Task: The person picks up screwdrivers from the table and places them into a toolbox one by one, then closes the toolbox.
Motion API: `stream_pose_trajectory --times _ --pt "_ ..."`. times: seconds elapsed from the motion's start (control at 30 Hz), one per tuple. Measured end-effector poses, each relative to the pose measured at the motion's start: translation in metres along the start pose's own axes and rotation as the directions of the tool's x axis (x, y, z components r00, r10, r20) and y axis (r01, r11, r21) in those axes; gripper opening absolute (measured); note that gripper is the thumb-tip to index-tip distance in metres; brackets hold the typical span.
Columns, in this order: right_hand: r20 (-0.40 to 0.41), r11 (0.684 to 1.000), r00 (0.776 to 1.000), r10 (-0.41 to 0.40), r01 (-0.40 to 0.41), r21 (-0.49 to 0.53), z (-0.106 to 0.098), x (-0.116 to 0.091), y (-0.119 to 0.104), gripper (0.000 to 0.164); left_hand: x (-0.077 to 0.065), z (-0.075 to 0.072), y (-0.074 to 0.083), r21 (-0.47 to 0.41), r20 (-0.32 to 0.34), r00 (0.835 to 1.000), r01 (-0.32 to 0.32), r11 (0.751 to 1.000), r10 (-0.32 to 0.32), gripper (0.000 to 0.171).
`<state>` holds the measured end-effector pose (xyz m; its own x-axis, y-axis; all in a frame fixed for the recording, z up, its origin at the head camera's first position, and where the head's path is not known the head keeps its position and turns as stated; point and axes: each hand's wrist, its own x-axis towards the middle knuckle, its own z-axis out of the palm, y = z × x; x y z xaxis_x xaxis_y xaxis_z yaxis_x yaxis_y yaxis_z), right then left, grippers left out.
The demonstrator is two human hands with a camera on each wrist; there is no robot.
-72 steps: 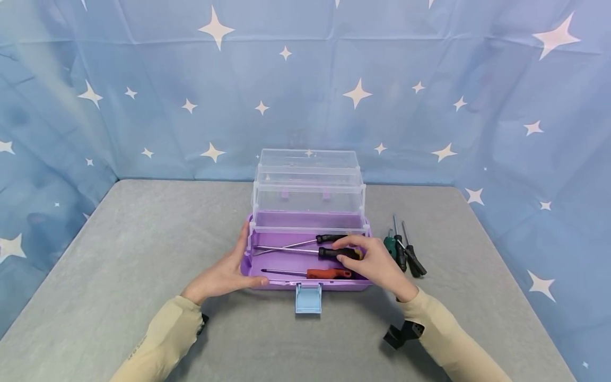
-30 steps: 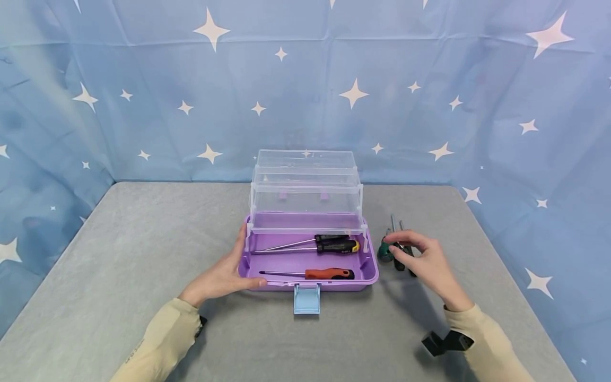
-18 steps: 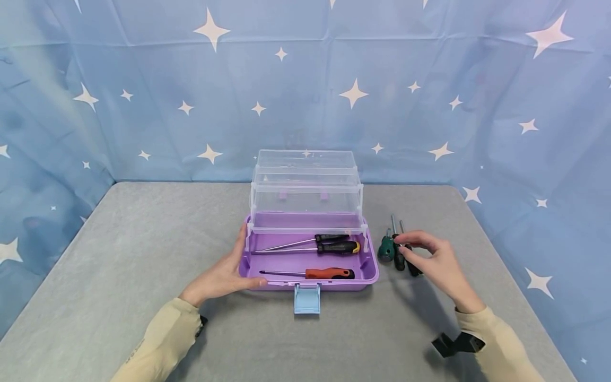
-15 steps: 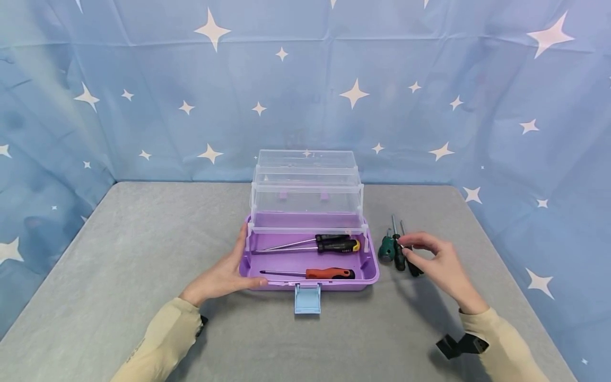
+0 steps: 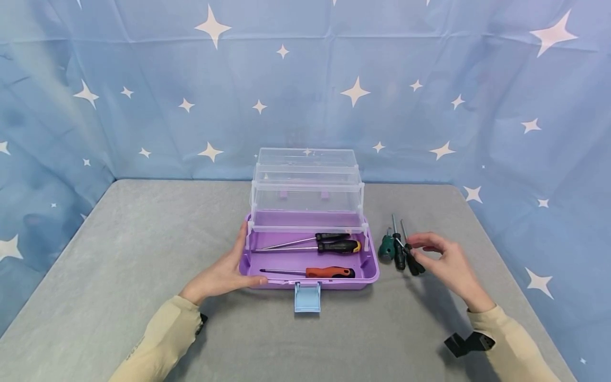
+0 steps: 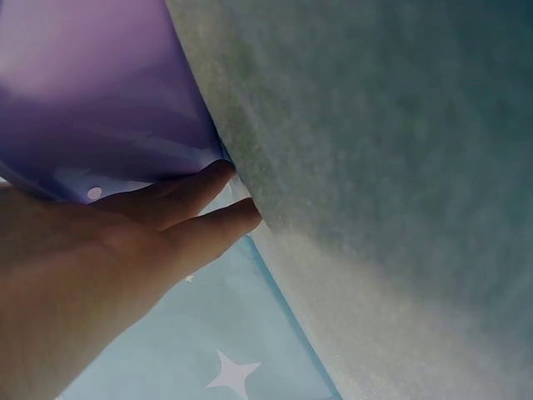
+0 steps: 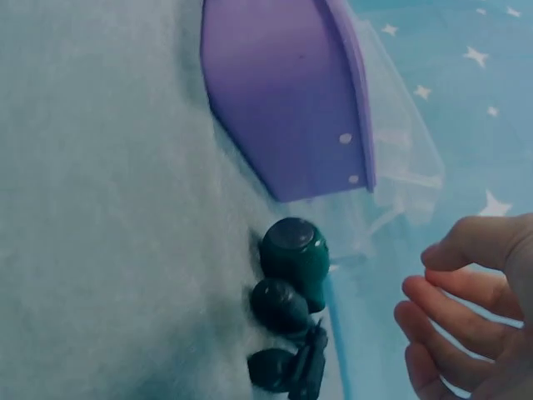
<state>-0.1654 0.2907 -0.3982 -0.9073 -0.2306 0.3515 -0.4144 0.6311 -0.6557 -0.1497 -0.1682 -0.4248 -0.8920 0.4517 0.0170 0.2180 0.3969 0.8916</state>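
A purple toolbox [image 5: 286, 260] with its clear lid raised holds two black-handled screwdrivers [image 5: 339, 246] and a red-and-black-handled screwdriver [image 5: 329, 272]. My left hand [image 5: 221, 273] rests against the box's left end, thumb along the front rim. In the left wrist view its fingers [image 6: 208, 229] lie straight along the outer wall. To the right of the box, a green stubby screwdriver [image 5: 386, 248] lies beside several black-handled screwdrivers [image 5: 400, 257]. My right hand [image 5: 451, 265] hovers at their right side, fingers loosely bent; the right wrist view shows nothing between its fingertips.
Clear trays [image 5: 307, 196] are folded up behind the box opening. A light blue latch [image 5: 307, 298] hangs down at the front. Grey cloth covers the table [image 5: 157, 233], and a blue star-patterned curtain [image 5: 305, 79] stands behind it.
My right hand has left the yellow-ended screwdriver inside the box and moved right, passing over the loose screwdrivers to their right side. The left hand has stayed at the box.
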Motion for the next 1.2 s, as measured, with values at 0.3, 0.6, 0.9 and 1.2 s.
stream_pose_trajectory --times 0.3,0.6,0.9,1.2 --pt "0.025 0.997 0.999 0.029 -0.027 -0.079 0.002 -0.001 0.015 0.028 -0.001 0.0 0.002 -0.014 0.016 1.0 0.027 1.0 -0.027 0.129" --pt "0.112 0.993 0.99 0.09 -0.081 -0.085 0.006 -0.004 0.033 0.036 -0.001 -0.001 0.001 -0.016 0.016 0.999 0.033 0.999 -0.033 0.13" --pt "0.13 0.984 0.981 0.145 -0.13 -0.119 0.007 -0.007 0.038 0.027 -0.002 0.0 0.0 -0.016 0.012 1.0 0.026 1.0 -0.025 0.129" --pt "0.119 0.98 0.98 0.158 -0.141 -0.141 0.006 -0.008 0.038 0.018 -0.001 0.0 0.0 -0.012 0.006 1.0 0.025 1.0 -0.025 0.129"
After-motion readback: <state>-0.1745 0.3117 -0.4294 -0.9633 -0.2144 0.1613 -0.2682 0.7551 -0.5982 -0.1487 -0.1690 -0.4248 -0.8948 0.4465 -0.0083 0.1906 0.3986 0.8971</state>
